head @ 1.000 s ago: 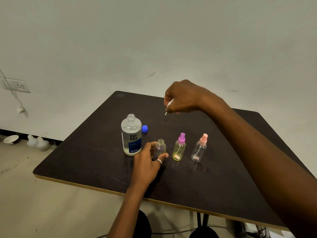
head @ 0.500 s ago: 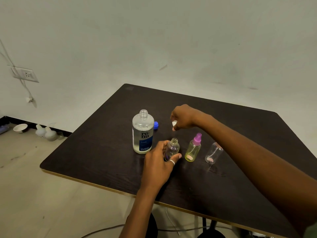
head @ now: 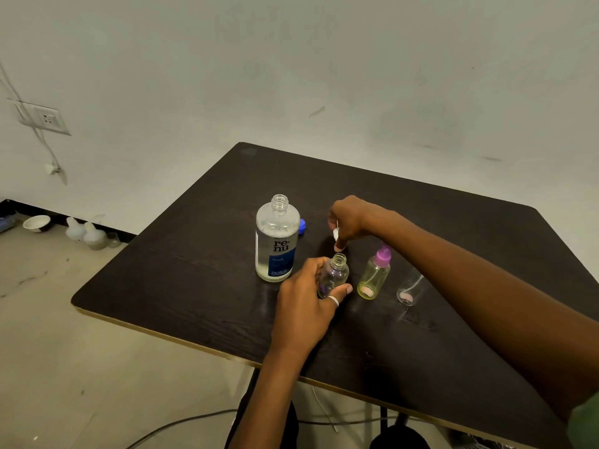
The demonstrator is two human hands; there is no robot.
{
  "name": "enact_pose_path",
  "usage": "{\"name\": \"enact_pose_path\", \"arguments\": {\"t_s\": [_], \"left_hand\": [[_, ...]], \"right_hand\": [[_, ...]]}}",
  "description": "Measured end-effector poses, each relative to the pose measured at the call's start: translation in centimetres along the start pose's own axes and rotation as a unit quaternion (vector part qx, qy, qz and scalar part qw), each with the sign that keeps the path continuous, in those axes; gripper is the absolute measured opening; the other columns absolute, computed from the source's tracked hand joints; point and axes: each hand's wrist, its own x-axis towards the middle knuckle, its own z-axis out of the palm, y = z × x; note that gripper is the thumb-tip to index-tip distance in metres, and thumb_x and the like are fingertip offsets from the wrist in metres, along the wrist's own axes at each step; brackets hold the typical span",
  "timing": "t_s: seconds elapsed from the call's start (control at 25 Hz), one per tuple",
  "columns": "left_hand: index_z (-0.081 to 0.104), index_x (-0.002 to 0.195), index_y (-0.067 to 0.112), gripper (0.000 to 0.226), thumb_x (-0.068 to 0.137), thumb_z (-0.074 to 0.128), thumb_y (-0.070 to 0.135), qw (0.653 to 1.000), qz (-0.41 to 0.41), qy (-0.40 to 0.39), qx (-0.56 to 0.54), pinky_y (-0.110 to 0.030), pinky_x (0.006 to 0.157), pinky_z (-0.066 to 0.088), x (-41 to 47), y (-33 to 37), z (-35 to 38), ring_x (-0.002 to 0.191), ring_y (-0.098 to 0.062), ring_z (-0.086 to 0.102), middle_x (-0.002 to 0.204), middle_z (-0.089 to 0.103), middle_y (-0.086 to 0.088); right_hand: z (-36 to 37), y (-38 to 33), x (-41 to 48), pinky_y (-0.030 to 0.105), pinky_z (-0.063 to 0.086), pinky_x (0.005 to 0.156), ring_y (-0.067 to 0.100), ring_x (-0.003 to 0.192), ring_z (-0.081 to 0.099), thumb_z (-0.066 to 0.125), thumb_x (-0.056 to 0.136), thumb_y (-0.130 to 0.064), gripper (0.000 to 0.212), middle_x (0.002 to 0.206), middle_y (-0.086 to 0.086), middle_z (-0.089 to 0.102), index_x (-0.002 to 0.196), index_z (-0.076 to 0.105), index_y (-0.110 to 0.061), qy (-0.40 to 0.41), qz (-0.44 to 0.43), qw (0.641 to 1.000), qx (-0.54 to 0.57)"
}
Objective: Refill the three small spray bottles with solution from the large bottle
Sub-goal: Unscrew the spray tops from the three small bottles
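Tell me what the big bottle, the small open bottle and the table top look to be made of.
Big bottle: probably clear glossy plastic; the liquid shows through its wall.
Small open bottle: clear and shiny, plastic or glass, cannot tell; moulded thread at the neck.
Table top: likely dark wood-grain laminate on board; matte streaked grain, pale edge strip.

Near the table's (head: 194, 286) front edge, the left hand (head: 306, 306) grips an uncapped small bottle (head: 334, 275); the right hand (head: 348, 220) pinches something white above it.
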Motion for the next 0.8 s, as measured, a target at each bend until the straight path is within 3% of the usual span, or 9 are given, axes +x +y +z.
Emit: {"name": "enact_pose_path", "arguments": {"t_s": [0.28, 0.52, 0.8], "left_hand": [[0.057, 0.119, 0.039, 0.050, 0.077, 0.084, 0.037, 1.000, -0.003, -0.003, -0.001, -0.018, 0.087, 0.055, 0.0, 0.1, -0.1, 0.101, 0.008, 0.065, 0.109, 0.069, 0.019], [0.059, 0.121, 0.034, 0.050, 0.077, 0.084, 0.037, 1.000, -0.008, -0.006, 0.002, -0.015, 0.087, 0.055, 0.0, 0.2, -0.1, 0.102, 0.009, 0.064, 0.111, 0.069, 0.018], [0.058, 0.120, 0.037, 0.051, 0.077, 0.084, 0.040, 1.000, -0.016, -0.010, 0.010, -0.007, 0.083, 0.049, 0.0, 0.4, -0.1, 0.101, 0.013, 0.062, 0.108, 0.068, 0.024]], "right_hand": [[0.0, 0.1, -0.2, 0.030, 0.051, 0.076, 0.023, 0.093, 0.061, 0.078, 0.076, -0.024, 0.038, 0.105, 0.008, 0.066, 0.109, 0.065, -0.010, 0.008, -0.005, 1.000, -0.008], [-0.4, 0.1, -0.8, 0.030, 0.049, 0.079, 0.024, 0.100, 0.060, 0.082, 0.071, -0.031, 0.056, 0.113, 0.007, 0.065, 0.120, 0.062, -0.012, 0.008, -0.009, 1.000, -0.016], [-3.6, 0.5, -4.0, 0.031, 0.050, 0.076, 0.019, 0.090, 0.062, 0.081, 0.071, -0.040, 0.047, 0.100, 0.002, 0.069, 0.108, 0.068, -0.014, 0.064, -0.020, 0.998, -0.013]]}}
